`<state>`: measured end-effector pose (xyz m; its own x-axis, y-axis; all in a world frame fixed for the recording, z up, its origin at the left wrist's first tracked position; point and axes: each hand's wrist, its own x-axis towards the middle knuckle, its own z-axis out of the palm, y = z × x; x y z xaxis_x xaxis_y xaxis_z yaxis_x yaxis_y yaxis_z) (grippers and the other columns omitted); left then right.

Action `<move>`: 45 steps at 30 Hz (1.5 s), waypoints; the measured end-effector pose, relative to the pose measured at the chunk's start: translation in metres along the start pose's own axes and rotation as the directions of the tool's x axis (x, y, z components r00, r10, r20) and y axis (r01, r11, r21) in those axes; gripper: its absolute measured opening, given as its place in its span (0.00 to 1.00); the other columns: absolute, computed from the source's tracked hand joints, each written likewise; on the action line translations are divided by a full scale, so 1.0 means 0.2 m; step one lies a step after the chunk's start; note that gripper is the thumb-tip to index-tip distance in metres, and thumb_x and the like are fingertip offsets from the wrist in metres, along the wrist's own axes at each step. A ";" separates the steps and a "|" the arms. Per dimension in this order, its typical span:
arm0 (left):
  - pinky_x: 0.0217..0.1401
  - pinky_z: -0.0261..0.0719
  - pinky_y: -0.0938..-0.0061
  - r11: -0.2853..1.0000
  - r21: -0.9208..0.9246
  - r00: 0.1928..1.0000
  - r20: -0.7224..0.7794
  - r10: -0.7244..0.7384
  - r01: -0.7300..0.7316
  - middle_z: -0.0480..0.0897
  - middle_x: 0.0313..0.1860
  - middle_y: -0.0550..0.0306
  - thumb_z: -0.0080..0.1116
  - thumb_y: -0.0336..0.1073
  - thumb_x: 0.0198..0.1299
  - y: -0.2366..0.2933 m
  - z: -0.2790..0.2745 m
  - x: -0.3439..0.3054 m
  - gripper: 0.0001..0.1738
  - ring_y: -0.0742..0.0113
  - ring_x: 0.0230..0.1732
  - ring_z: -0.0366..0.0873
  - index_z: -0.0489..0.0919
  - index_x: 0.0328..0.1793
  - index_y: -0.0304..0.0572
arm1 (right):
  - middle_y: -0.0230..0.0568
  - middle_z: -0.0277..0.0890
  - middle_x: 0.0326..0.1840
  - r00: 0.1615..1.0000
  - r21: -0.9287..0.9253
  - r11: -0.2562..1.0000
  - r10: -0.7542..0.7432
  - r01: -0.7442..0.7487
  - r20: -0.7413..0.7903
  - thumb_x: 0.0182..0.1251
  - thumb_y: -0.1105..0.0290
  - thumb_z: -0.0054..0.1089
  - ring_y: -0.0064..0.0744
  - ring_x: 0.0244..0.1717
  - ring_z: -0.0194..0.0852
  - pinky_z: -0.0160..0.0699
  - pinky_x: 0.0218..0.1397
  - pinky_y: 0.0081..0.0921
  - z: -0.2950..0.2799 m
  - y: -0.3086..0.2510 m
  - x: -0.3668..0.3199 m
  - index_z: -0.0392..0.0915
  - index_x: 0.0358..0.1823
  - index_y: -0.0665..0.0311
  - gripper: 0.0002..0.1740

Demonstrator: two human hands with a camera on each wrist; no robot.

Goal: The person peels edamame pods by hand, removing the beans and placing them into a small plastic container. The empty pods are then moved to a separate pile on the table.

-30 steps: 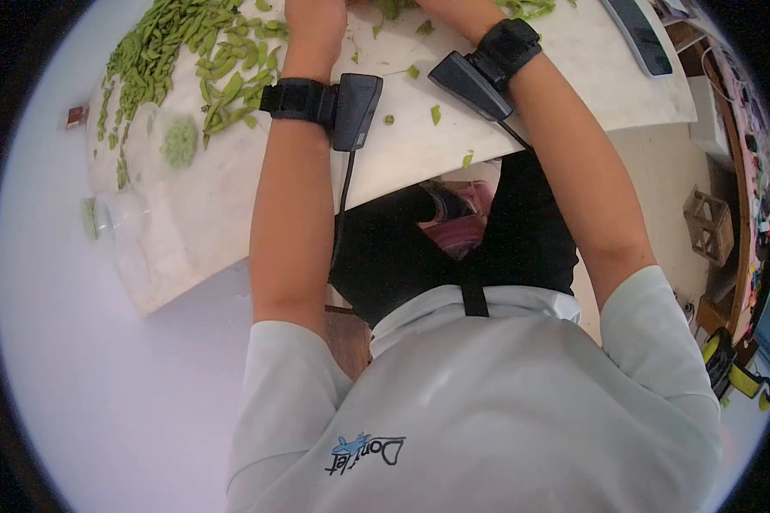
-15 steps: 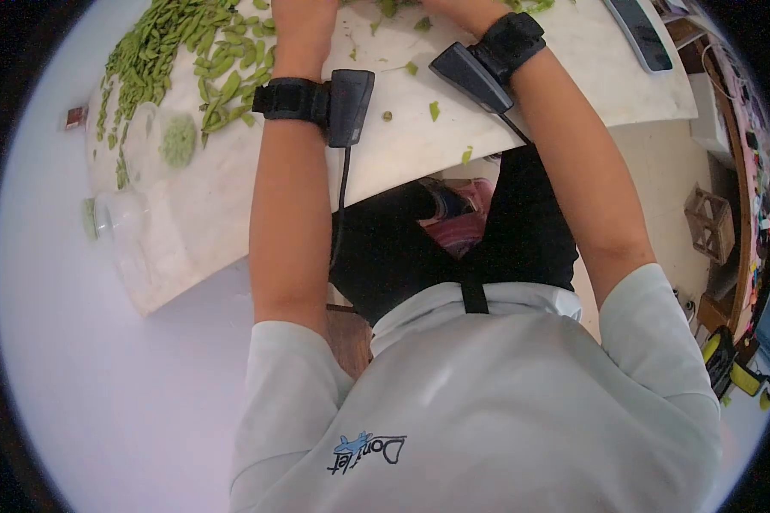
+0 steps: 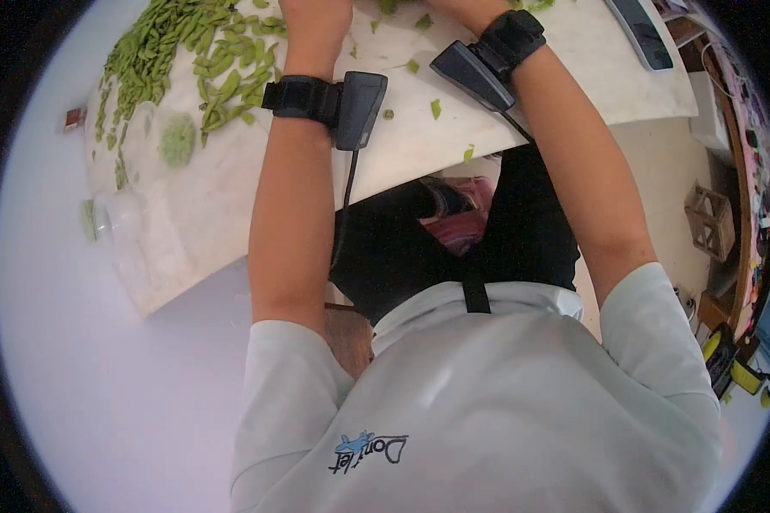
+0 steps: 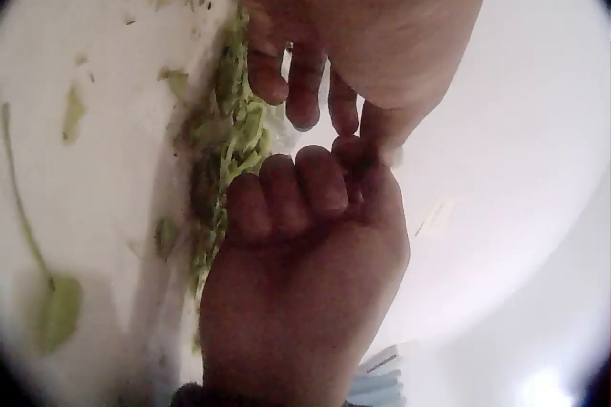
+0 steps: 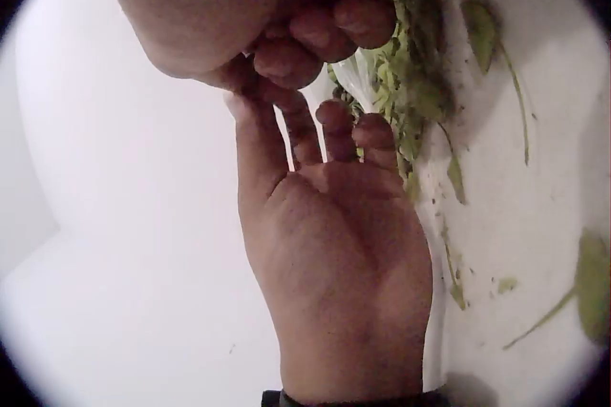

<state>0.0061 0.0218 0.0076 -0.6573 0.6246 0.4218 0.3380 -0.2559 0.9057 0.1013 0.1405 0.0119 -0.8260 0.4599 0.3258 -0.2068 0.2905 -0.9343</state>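
- Head view: the left hand [image 3: 316,21] has shifted right since half a second ago, towards the right arm; I now see more of the loose green pods [image 3: 231,64] beside its wrist.
- Right arm has barely changed; I note the main pod spread and the phone [image 3: 640,34] in the same places on the surface [image 3: 402,141].
- Leafy green heap [image 4: 250,140]: just beyond the two hands in both wrist views, past the fingers; I cannot make out whether any finger touches it.
- Pods lie to the left of the left hand, nearest ones close by its wrist.
- Left hand: fingers bent in narrow towards the palm. I cannot tell what, if anything, it holds.
- Right hand [image 5: 334,235]: fingers half bent, thumb and forefinger close together at the left hand's thumb side. Contact point dark and covered; I cannot tell what is between them.
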 end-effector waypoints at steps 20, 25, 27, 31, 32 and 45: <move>0.29 0.79 0.78 1.000 0.014 0.999 -0.040 -0.010 0.010 0.84 0.30 0.58 0.66 0.36 0.68 0.04 -0.01 0.00 0.11 0.74 0.26 0.80 0.83 0.48 0.35 | 0.37 0.83 0.36 0.999 -0.051 0.999 -0.002 0.000 -0.042 0.74 0.71 0.60 0.21 0.31 0.75 0.76 0.33 0.22 -0.03 -0.06 -0.02 0.81 0.57 0.68 0.14; 0.29 0.79 0.77 0.999 -0.030 0.999 -0.034 0.012 -0.013 0.85 0.31 0.57 0.67 0.35 0.67 0.02 -0.03 0.01 0.12 0.74 0.26 0.80 0.83 0.50 0.33 | 0.36 0.81 0.36 0.980 0.050 0.979 -0.196 0.197 -0.016 0.75 0.72 0.57 0.18 0.30 0.72 0.72 0.31 0.20 0.00 -0.03 0.00 0.80 0.58 0.68 0.14; 0.29 0.80 0.77 1.000 -0.006 1.000 -0.028 -0.010 0.010 0.85 0.33 0.56 0.67 0.36 0.67 0.02 -0.04 0.00 0.13 0.74 0.27 0.80 0.83 0.50 0.33 | 0.35 0.81 0.36 0.990 0.051 0.989 -0.139 0.138 0.003 0.75 0.72 0.56 0.19 0.31 0.72 0.72 0.32 0.20 -0.01 -0.02 -0.01 0.79 0.57 0.68 0.14; 0.32 0.83 0.77 1.000 0.005 0.998 -0.056 -0.019 0.019 0.86 0.35 0.55 0.67 0.37 0.67 0.02 -0.02 0.00 0.14 0.72 0.30 0.83 0.83 0.51 0.33 | 0.34 0.79 0.35 0.981 -0.016 0.981 -0.194 0.194 -0.010 0.75 0.72 0.56 0.20 0.32 0.72 0.73 0.34 0.21 -0.01 0.00 0.01 0.78 0.57 0.68 0.14; 0.33 0.83 0.76 1.000 0.000 0.998 -0.053 -0.019 0.019 0.86 0.36 0.55 0.67 0.38 0.67 0.02 -0.02 0.00 0.15 0.72 0.31 0.83 0.83 0.52 0.33 | 0.34 0.79 0.35 0.983 0.003 0.984 -0.180 0.180 -0.017 0.75 0.71 0.56 0.20 0.32 0.72 0.73 0.34 0.21 -0.01 0.00 0.00 0.77 0.57 0.68 0.13; 0.37 0.85 0.76 0.994 -0.030 0.994 0.003 -0.110 0.110 0.87 0.41 0.56 0.64 0.39 0.69 0.02 -0.02 0.00 0.20 0.72 0.33 0.83 0.81 0.61 0.33 | 0.35 0.77 0.33 0.991 -0.027 0.992 -0.122 0.120 -0.063 0.74 0.70 0.58 0.21 0.31 0.72 0.74 0.36 0.22 0.01 0.03 0.01 0.75 0.44 0.68 0.08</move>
<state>0.0041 0.0171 0.0115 -0.6881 0.6514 0.3198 0.2436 -0.2078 0.9474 0.0976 0.1419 0.0068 -0.7602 0.4729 0.4455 -0.2906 0.3659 -0.8841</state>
